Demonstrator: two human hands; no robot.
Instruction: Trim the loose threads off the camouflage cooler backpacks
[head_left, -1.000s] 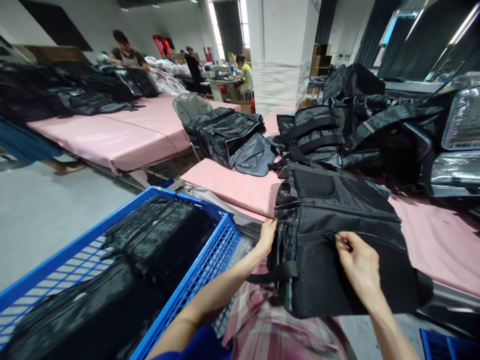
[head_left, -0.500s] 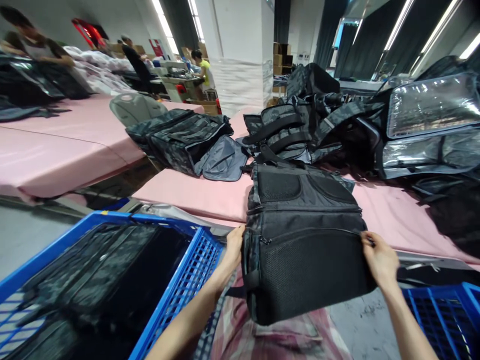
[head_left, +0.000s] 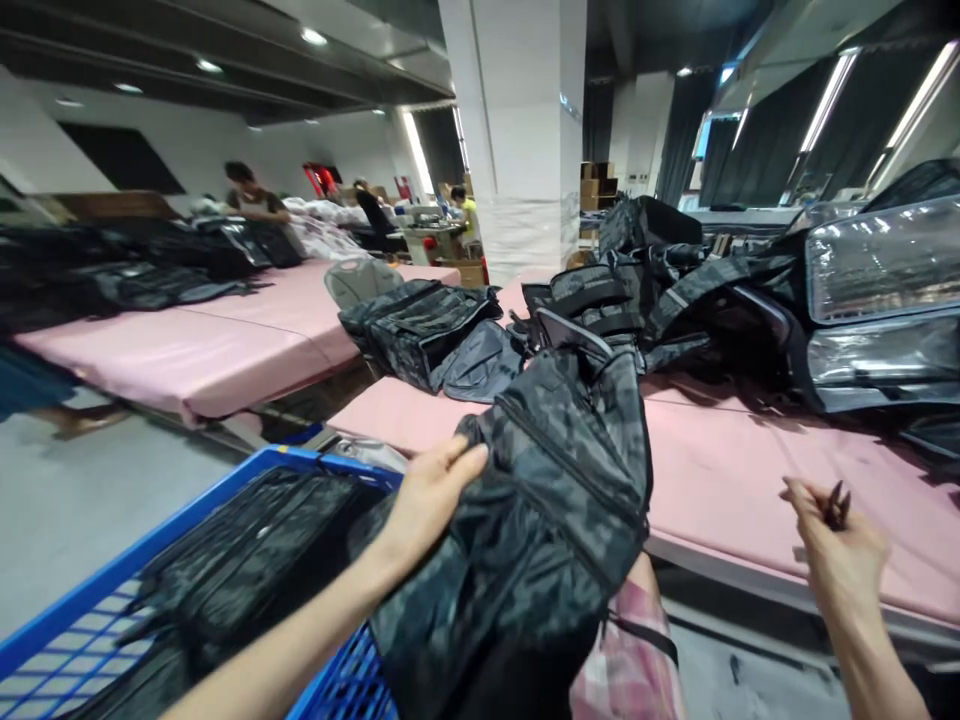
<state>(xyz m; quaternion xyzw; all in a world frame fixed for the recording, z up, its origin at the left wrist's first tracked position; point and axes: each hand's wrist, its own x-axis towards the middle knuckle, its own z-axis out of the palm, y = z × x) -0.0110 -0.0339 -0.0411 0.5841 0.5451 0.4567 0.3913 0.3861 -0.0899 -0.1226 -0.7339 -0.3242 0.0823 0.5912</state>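
Observation:
A dark camouflage backpack (head_left: 555, 500) hangs tilted in front of me, its upper part over the pink table's edge. My left hand (head_left: 431, 500) is closed on the bag's left side, thumb on top. Off to the right, my right hand (head_left: 840, 540) is apart from the backpack, its fingers curled around small dark thread snips (head_left: 836, 505) with the pointed tips sticking up. Below my left arm, another camouflage bag (head_left: 247, 550) lies in a blue plastic basket (head_left: 187, 525). The lower end of the held backpack is partly out of frame.
Open camouflage bags (head_left: 427, 335) and a pile of backpacks (head_left: 600, 300) lie on the pink table (head_left: 720, 450). At right stands a bag with a silver lining (head_left: 885, 265). A white pillar (head_left: 517, 150) rises behind. Other people are at work in the background.
The backpack has turned from its black mesh back to its camouflage side and swung left and down. My right hand has let go of it and moved right. The view has shifted left and up.

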